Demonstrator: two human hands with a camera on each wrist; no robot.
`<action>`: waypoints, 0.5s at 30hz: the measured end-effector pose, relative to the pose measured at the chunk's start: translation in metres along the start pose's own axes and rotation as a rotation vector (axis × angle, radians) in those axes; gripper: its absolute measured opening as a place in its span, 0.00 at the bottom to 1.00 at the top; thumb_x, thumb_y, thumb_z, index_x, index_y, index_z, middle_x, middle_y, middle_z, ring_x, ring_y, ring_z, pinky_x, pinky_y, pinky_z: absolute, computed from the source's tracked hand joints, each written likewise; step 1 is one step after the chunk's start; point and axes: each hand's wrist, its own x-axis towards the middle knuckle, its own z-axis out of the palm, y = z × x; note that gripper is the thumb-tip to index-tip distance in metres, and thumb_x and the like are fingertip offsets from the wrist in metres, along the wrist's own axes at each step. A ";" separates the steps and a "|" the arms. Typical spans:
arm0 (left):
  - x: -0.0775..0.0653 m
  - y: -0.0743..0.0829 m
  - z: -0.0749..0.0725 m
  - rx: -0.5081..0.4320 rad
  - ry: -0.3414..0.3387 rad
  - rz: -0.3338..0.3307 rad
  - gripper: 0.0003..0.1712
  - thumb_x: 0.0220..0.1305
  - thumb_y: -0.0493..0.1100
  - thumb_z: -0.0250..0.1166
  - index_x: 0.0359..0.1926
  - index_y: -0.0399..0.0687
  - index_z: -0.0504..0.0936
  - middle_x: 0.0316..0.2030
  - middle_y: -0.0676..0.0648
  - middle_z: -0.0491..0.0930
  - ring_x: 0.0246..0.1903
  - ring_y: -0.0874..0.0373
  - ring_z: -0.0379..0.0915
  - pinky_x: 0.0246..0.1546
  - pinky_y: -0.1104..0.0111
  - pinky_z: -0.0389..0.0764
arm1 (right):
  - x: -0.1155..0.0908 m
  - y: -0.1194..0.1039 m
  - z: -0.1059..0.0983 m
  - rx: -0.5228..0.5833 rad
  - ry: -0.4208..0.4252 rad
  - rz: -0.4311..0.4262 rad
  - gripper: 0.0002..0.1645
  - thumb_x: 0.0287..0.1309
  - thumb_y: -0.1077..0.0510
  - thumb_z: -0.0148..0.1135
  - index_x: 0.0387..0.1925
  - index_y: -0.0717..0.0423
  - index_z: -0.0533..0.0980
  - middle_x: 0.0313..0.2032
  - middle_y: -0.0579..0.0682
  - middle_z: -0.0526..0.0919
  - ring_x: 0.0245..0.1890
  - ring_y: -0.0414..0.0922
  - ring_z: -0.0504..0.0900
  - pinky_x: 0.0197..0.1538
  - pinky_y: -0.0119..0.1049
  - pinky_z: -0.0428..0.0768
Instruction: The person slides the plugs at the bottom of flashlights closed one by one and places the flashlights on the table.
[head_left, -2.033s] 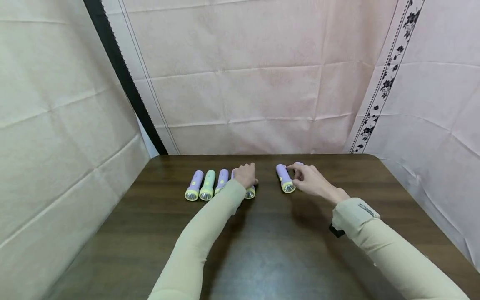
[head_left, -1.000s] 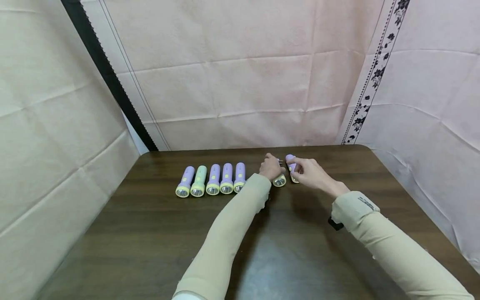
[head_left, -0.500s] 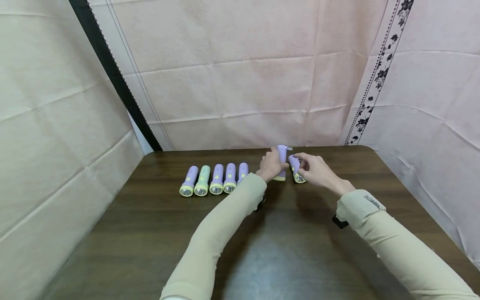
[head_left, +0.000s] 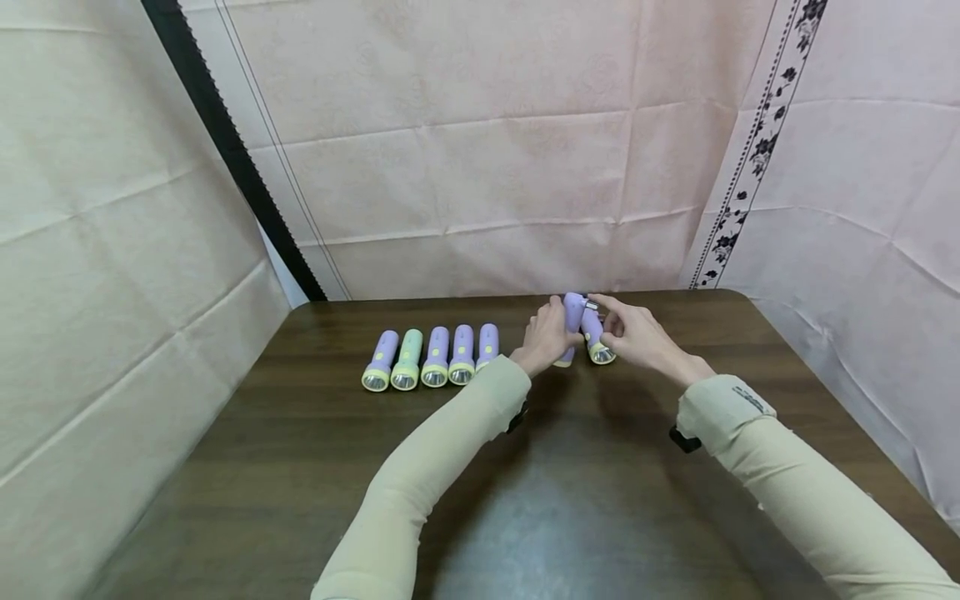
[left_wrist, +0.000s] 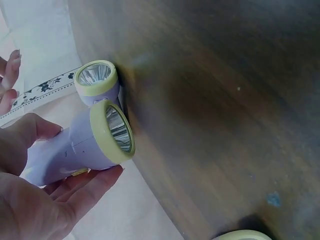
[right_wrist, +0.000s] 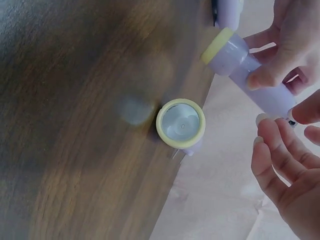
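My left hand (head_left: 546, 337) grips a lilac flashlight (left_wrist: 82, 150) with a pale yellow lens rim, tilted lens-end down above the table. Metal prongs (head_left: 591, 305) stick out sideways at its tail. My right hand (head_left: 633, 333) reaches in from the right, an index fingertip at those prongs and the thumb held apart lower down. In the right wrist view, its fingers (right_wrist: 274, 145) are close around the tail end. Another lilac flashlight (head_left: 600, 342) lies on the table under the right hand's fingers, lens toward me.
On the left lies a row of flashlights: a lilac one (head_left: 380, 361), a green one (head_left: 407, 360) and several more lilac ones (head_left: 462, 354). The left forearm partly hides the last. The brown table (head_left: 300, 483) ends at a cloth-covered wall (head_left: 480, 167) behind.
My left hand moved right from the row, took hold of a flashlight and raised it tail-up. It then shifted toward my right hand, whose index finger came to the prongs.
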 end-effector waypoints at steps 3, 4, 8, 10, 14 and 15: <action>-0.002 -0.002 0.001 -0.003 -0.005 0.020 0.34 0.49 0.54 0.75 0.51 0.45 0.68 0.42 0.46 0.79 0.40 0.48 0.81 0.39 0.60 0.80 | -0.001 0.002 0.002 -0.009 -0.012 0.006 0.38 0.49 0.68 0.57 0.66 0.59 0.66 0.27 0.52 0.80 0.26 0.42 0.73 0.33 0.33 0.72; -0.002 -0.003 0.001 -0.006 -0.006 0.030 0.34 0.50 0.54 0.75 0.51 0.45 0.68 0.42 0.46 0.79 0.40 0.49 0.81 0.39 0.60 0.80 | -0.001 0.003 0.002 -0.011 -0.012 0.006 0.38 0.49 0.69 0.57 0.66 0.59 0.66 0.27 0.52 0.80 0.26 0.42 0.74 0.33 0.33 0.72; -0.003 -0.004 0.000 -0.022 -0.011 0.080 0.32 0.51 0.52 0.74 0.51 0.46 0.68 0.40 0.47 0.78 0.38 0.50 0.81 0.36 0.62 0.80 | -0.002 0.004 0.002 -0.013 -0.003 -0.012 0.37 0.48 0.69 0.57 0.64 0.59 0.68 0.26 0.52 0.80 0.26 0.42 0.74 0.33 0.33 0.72; -0.004 -0.005 -0.002 -0.029 -0.010 0.100 0.31 0.52 0.51 0.73 0.51 0.46 0.68 0.40 0.47 0.78 0.38 0.51 0.80 0.36 0.62 0.80 | -0.002 0.003 0.001 -0.009 0.003 -0.021 0.36 0.48 0.69 0.57 0.64 0.59 0.69 0.25 0.52 0.80 0.25 0.42 0.74 0.32 0.33 0.72; -0.004 -0.006 -0.006 -0.043 -0.003 0.140 0.32 0.53 0.50 0.73 0.54 0.47 0.68 0.42 0.47 0.78 0.39 0.53 0.80 0.37 0.63 0.80 | 0.000 0.001 -0.001 -0.005 0.021 -0.041 0.35 0.48 0.70 0.58 0.62 0.60 0.69 0.24 0.53 0.79 0.24 0.41 0.73 0.31 0.32 0.72; -0.004 -0.006 -0.007 -0.049 -0.002 0.148 0.32 0.53 0.50 0.73 0.54 0.47 0.68 0.42 0.47 0.78 0.39 0.53 0.80 0.37 0.63 0.80 | 0.001 0.000 -0.002 -0.003 0.023 -0.038 0.35 0.48 0.70 0.58 0.62 0.60 0.70 0.24 0.53 0.79 0.24 0.41 0.73 0.31 0.32 0.71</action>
